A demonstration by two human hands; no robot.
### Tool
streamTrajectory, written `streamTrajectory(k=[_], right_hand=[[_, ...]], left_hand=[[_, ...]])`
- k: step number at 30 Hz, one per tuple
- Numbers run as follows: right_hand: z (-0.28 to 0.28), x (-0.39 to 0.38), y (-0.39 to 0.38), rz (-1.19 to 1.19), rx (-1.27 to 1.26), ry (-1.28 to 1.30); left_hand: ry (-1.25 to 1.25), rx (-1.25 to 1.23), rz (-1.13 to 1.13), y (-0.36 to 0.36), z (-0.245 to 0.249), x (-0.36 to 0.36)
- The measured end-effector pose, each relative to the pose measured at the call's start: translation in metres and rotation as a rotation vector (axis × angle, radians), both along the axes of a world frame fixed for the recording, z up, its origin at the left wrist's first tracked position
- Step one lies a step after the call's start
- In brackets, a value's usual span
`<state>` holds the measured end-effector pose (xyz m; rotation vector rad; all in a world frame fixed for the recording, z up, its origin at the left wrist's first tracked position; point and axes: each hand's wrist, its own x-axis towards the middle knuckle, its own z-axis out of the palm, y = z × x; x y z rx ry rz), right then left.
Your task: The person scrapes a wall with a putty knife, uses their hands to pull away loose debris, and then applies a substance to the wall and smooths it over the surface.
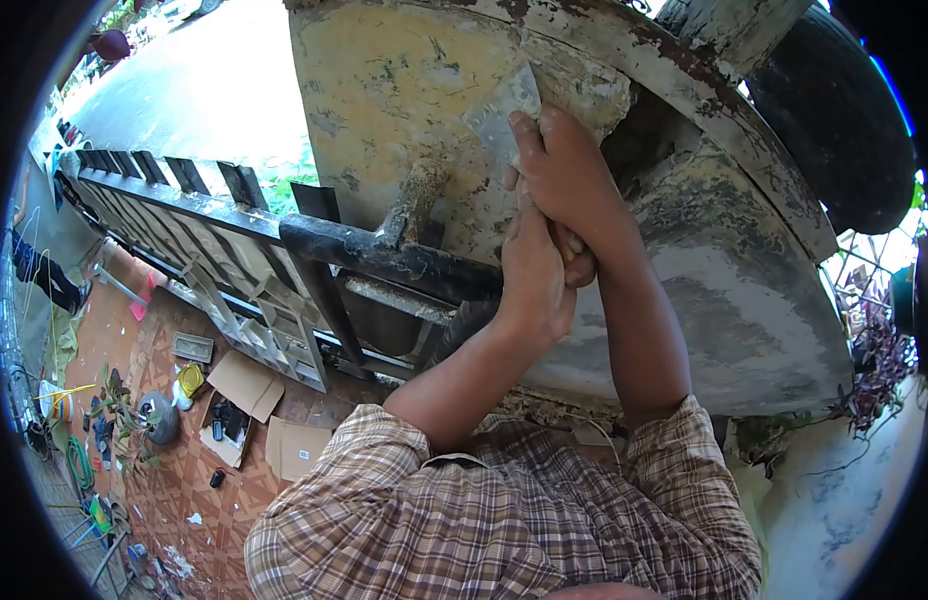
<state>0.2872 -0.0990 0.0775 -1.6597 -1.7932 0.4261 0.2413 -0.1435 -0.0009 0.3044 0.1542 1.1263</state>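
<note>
A putty knife [506,108] with a wide, dirty metal blade lies against the peeling, yellowish wall panel [404,90]. My right hand [569,165] is closed round it near the blade, with a finger pressed on the metal. Lower down, my left hand [534,265] is wrapped about the handle, just under the right one. A little of a yellowish handle shows between the fingers; most of it is hidden. To the right of my hands the panel has a dark, broken patch and a grey, scraped surface [724,310].
A black metal rail [384,255] and gate [204,240] stand close on the left. Far below, the tiled floor [274,365] holds cardboard [246,385], a yellow tin [190,379] and a green hose [79,462]. A person's leg [44,272] shows at far left.
</note>
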Motion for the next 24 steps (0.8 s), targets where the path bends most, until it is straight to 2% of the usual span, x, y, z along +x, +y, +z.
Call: streamTrajectory(k=[2,4,7,9,11,12,14,17,19,24], right_hand=[[-0.011,0.007,0.000,-0.026,0.105,-0.114],[0.000,0.003,0.005,-0.020,0.090,-0.124],[-0.005,0.004,0.006,-0.006,0.030,-0.070],[-0.014,0.009,0.001,0.002,0.026,-0.008],[-0.021,0.014,0.004,-0.009,0.203,-0.193],[-0.015,0.011,0.005,-0.002,0.202,-0.197],[-0.004,0.004,0.006,0.000,-0.010,-0.056],[-0.020,0.013,0.008,-0.017,0.116,-0.198],[-0.020,0.014,0.017,-0.005,0.148,-0.224],[-0.017,0.012,0.011,-0.007,0.067,-0.185]], left_hand=[[-0.001,-0.015,0.008,-0.003,0.000,0.000],[0.055,-0.032,-0.008,-0.005,0.003,-0.004],[-0.045,-0.010,-0.032,-0.004,0.002,0.001],[-0.016,-0.027,-0.028,-0.012,-0.003,0.004],[-0.002,-0.006,0.002,-0.003,0.000,0.002],[0.004,-0.012,-0.001,0.001,0.002,0.000],[0.019,-0.041,-0.010,0.000,0.001,0.000],[-0.016,-0.049,0.010,-0.010,-0.001,0.003],[-0.044,0.008,-0.064,-0.011,-0.003,-0.003],[-0.021,-0.025,-0.025,-0.005,-0.002,0.001]])
